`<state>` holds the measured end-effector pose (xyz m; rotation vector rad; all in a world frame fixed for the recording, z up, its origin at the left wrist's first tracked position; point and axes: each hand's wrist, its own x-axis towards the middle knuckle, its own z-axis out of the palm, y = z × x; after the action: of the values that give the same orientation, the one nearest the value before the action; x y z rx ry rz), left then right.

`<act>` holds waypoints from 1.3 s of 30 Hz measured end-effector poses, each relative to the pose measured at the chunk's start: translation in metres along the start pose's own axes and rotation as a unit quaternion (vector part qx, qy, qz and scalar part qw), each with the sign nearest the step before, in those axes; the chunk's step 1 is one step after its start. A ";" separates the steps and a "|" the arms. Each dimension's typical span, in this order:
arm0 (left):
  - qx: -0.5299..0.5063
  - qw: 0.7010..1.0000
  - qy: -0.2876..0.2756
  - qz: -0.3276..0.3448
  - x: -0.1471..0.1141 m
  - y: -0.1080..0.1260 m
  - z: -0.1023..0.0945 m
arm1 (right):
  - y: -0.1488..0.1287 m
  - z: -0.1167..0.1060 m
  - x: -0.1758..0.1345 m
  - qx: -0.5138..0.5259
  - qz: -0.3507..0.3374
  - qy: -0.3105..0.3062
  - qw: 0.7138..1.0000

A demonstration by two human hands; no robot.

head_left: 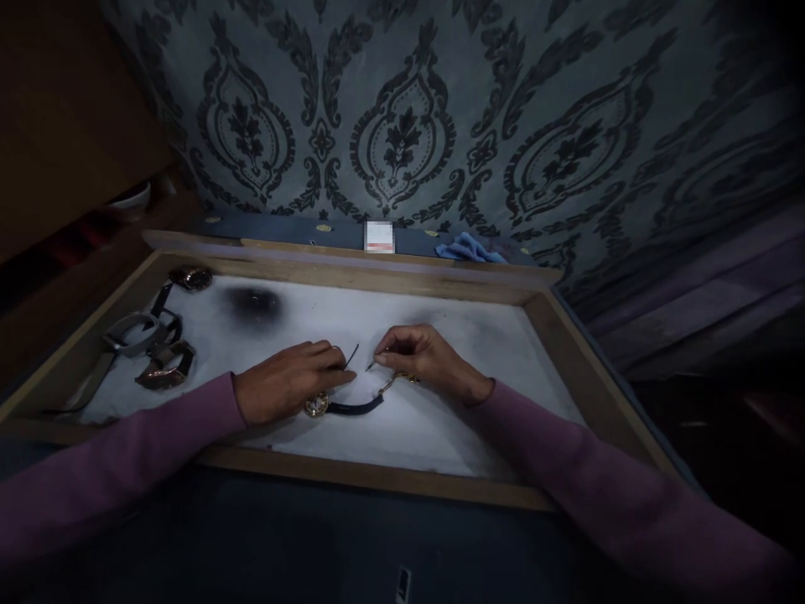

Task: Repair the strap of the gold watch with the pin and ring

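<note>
gold-rimmed watch (316, 404) lies beside the nearer left hand (293, 382), whose grip i can't tell; its dark strap (355, 408) stretches rightward toward the right hand (428, 359), pinched on a thin dark item (371, 366); a wooden tray (377, 477) holds the watch.

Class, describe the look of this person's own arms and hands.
The left sleeve and right sleeve are long, dusky purple and plain, each reaching the wrist. The left hand and right hand are gloveless; dim light hides finer fabric detail.
</note>
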<state>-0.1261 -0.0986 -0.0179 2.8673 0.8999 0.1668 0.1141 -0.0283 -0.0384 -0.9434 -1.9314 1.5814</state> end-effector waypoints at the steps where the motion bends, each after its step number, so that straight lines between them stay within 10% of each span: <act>1: 0.003 1.000 0.000 0.002 0.000 0.000 0.000 | 0.001 -0.002 0.000 -0.012 -0.001 -0.002 1.000; 10: -0.011 1.000 0.001 0.001 0.002 0.002 -0.005 | 0.006 -0.010 -0.001 -0.194 -0.084 -0.038 0.977; 39: -0.002 1.000 -0.026 -0.007 0.002 0.000 -0.005 | 0.004 -0.006 -0.001 -0.258 -0.130 -0.063 0.955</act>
<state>-0.1251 -0.0973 -0.0131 2.8468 0.9092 0.0920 0.1199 -0.0246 -0.0409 -0.7427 -2.5065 1.0265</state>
